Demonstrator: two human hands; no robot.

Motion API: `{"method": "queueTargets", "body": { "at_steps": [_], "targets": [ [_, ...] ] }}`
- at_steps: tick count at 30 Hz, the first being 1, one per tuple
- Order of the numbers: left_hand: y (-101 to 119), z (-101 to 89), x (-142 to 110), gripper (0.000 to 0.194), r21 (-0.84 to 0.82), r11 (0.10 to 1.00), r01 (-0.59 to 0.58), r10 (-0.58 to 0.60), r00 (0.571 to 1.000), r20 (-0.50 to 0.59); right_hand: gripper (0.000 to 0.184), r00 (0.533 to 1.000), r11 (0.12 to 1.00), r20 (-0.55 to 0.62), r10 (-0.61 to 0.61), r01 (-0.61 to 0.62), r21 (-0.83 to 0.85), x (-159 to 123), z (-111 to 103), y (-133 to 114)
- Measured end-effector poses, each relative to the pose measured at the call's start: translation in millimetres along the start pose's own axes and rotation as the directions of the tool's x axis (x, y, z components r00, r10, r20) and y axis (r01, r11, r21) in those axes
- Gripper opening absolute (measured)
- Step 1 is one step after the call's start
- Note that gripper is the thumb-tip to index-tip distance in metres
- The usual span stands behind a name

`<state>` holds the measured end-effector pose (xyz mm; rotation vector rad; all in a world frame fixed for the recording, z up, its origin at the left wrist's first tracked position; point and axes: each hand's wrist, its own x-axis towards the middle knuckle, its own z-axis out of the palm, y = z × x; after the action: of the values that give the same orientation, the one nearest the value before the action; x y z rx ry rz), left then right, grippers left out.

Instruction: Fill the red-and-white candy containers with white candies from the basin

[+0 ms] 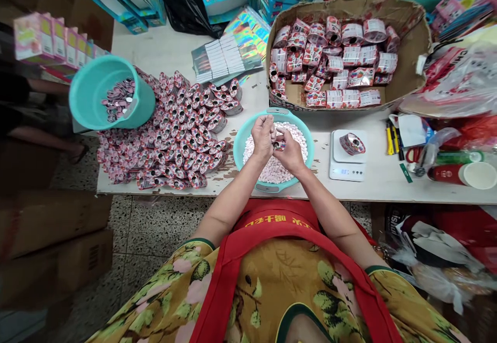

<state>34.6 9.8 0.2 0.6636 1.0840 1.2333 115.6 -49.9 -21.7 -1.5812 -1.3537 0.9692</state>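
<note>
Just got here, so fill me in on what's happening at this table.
Over a teal basin of small white pieces, the person's right hand holds a small printed container; the left hand is curled beside it, and whether it grips anything is hard to tell. A similar container sits on the white scale at the right. Many more containers crowd the table at the left, by a teal bucket of round discs; others lie in the cardboard box beyond.
</note>
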Motion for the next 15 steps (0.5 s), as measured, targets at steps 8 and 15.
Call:
{"method": "queueTargets", "body": {
  "at_steps": [8, 15],
  "targets": [
    [-2, -8.2, -8, 0.039, -0.046, 0.998, 0.041, -0.038, 0.997, 0.072, 0.063, 0.998, 0.978, -0.047, 0.051, -0.041, 0.202, -8, 11, 11],
    [18, -15.1, 0, 0.031, -0.152, 0.984, 0.091, -0.084, 0.995, 0.051, 0.067, 0.995, 0.95, -0.087, 0.056, -0.026, 0.312, -12, 17, 16]
  ]
}}
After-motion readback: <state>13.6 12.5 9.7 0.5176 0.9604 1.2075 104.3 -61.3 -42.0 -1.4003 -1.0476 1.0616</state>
